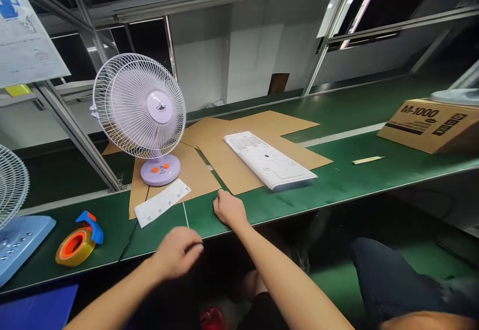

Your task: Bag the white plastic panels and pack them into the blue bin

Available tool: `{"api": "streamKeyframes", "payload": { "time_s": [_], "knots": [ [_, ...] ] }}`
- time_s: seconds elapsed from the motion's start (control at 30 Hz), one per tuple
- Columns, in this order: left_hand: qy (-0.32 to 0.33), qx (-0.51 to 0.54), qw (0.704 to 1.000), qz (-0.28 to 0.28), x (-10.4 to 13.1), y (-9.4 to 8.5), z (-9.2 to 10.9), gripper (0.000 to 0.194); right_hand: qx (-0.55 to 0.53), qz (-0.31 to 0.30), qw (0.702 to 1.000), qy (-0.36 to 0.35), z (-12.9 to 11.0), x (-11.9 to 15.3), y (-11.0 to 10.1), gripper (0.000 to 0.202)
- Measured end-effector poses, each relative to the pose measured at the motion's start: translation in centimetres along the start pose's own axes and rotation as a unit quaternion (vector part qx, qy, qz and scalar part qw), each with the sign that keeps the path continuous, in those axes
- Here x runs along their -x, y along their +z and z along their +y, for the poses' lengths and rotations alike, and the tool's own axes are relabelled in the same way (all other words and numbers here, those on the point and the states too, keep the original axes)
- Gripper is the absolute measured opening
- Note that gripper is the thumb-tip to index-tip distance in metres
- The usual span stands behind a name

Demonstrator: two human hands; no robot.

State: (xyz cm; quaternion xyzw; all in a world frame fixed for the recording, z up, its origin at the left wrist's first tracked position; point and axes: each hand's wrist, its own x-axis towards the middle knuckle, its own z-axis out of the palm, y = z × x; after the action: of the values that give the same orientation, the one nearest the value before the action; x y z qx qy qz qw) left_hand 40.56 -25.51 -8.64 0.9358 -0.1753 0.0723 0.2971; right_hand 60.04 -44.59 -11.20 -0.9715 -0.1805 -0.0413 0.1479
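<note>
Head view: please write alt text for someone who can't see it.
A person's left hand and right hand are at the near edge of a green bench, neither visibly holding anything. Beyond them, a lilac fan and a white panel rest on cardboard; a tape dispenser lies to the left and a printed box to the right.
</note>
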Motion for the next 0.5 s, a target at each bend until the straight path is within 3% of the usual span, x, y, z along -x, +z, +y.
{"api": "streamKeyframes", "payload": {
  "time_s": [0.07, 0.13, 0.3, 0.43, 0.5],
  "knots": [
    [-0.009, -0.101, 0.993, 0.066, -2.1, -1.8, -3.1, 0.031, 0.002, -0.003, 1.000, 0.003, 0.0, 0.0, -0.1, 0.018],
    [-0.044, -0.182, 0.978, 0.092, -4.3, -2.4, -6.2, 0.033, 0.006, -0.006, 1.000, 0.003, 0.1, -0.1, -0.1, 0.018],
    [-0.126, -0.275, 0.951, 0.068, -8.1, -1.5, -10.8, 0.056, -0.001, -0.009, 1.000, 0.008, 0.0, -0.3, -0.4, 0.019],
    [-0.087, -0.254, 0.963, 0.032, -8.4, -2.0, -13.1, 0.053, -0.007, -0.022, 1.000, 0.010, -0.3, 0.0, -0.8, 0.023],
    [-0.049, -0.230, 0.972, 0.021, -8.2, -2.7, -14.2, 0.051, -0.008, -0.030, 0.999, 0.014, 0.8, 0.4, -1.4, 0.030]
  ]
}}
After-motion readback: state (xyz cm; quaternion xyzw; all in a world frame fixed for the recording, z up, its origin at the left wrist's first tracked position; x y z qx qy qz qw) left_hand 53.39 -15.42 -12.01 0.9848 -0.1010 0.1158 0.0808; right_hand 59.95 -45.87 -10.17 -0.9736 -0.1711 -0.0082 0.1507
